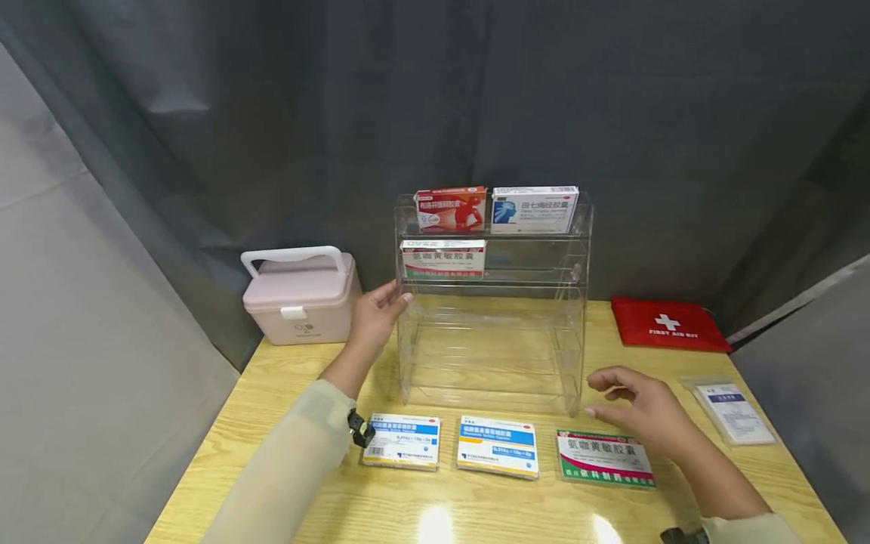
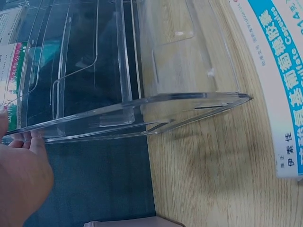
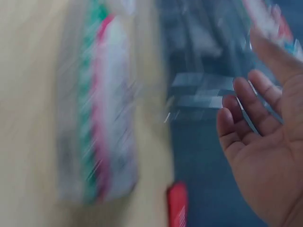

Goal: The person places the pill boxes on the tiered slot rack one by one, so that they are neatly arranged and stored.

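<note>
A clear acrylic tiered display rack (image 1: 583,325) stands mid-table. My left hand (image 1: 372,317) pinches its left side edge, with the thumb in front and fingertips behind the panel (image 2: 199,97). My right hand (image 1: 642,412) hovers right of the rack's lower corner, fingers loosely bent around nothing. On the top tier sit a red medicine box (image 1: 451,210) and a white medicine box (image 1: 535,210). One green-and-white capsule box (image 1: 444,259) occupies the left of the tier below. Two blue-and-white capsule boxes (image 1: 402,442) and another green-and-white capsule box (image 1: 605,459) lie in front.
A pale pink lidded case with a white handle (image 1: 299,291) stands left of the rack. At the right lie a red first aid pouch (image 1: 669,325) and a clear packet with a blue-and-white label (image 1: 734,412). Dark curtain (image 1: 340,136) hangs behind the table.
</note>
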The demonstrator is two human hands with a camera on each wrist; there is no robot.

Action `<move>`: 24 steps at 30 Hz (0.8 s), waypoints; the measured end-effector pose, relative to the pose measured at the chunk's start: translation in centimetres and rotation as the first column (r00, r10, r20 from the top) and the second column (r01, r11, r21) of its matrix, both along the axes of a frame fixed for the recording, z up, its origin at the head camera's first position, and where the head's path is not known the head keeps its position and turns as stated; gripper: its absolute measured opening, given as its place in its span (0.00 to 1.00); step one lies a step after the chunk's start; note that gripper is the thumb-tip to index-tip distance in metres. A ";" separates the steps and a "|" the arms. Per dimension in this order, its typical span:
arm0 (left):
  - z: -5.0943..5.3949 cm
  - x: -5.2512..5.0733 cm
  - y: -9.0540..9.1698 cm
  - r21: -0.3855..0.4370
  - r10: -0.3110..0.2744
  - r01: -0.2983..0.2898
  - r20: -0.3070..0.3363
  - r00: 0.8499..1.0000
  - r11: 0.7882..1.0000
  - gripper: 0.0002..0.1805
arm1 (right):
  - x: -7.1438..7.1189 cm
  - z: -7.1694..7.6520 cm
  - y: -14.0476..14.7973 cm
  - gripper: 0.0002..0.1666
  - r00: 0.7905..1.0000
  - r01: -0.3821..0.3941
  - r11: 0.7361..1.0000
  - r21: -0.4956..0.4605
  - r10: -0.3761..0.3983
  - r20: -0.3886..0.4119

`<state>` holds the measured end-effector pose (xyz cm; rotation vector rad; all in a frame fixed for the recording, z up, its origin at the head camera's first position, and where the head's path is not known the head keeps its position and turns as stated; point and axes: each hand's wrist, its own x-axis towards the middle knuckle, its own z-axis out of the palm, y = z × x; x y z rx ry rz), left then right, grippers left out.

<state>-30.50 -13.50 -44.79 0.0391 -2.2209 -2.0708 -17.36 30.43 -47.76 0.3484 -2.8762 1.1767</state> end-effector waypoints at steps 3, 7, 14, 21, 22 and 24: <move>0.0 -0.1 -0.1 -0.008 0.001 -0.001 0.003 1.000 1.000 0.31 | 1.2 -2.4 3.0 0.34 0.994 0.006 1.000 0.020 -0.008 0.107; 0.0 -0.2 -0.3 -0.017 0.007 -0.006 0.002 1.000 1.000 0.32 | 2.2 -4.1 5.6 0.44 0.961 0.005 0.999 0.034 -0.014 0.275; 0.2 -0.1 -0.6 -0.026 -0.008 0.008 0.011 1.000 1.000 0.34 | 3.3 -5.8 7.3 0.55 0.956 -0.081 0.995 0.058 0.061 0.288; 0.1 -0.1 -0.4 -0.024 0.001 0.000 0.015 1.000 1.000 0.32 | 3.7 -6.5 7.6 0.61 0.952 -0.116 0.980 0.163 0.063 0.298; 0.0 -0.1 -0.3 -0.022 0.000 0.000 0.015 1.000 1.000 0.32 | 3.7 -6.5 7.6 0.61 0.952 -0.114 0.980 0.164 0.061 0.299; -0.1 -0.1 -0.2 -0.020 0.001 0.000 0.018 1.000 1.000 0.32 | 3.9 -6.6 7.7 0.59 0.958 -0.119 0.977 0.175 0.066 0.279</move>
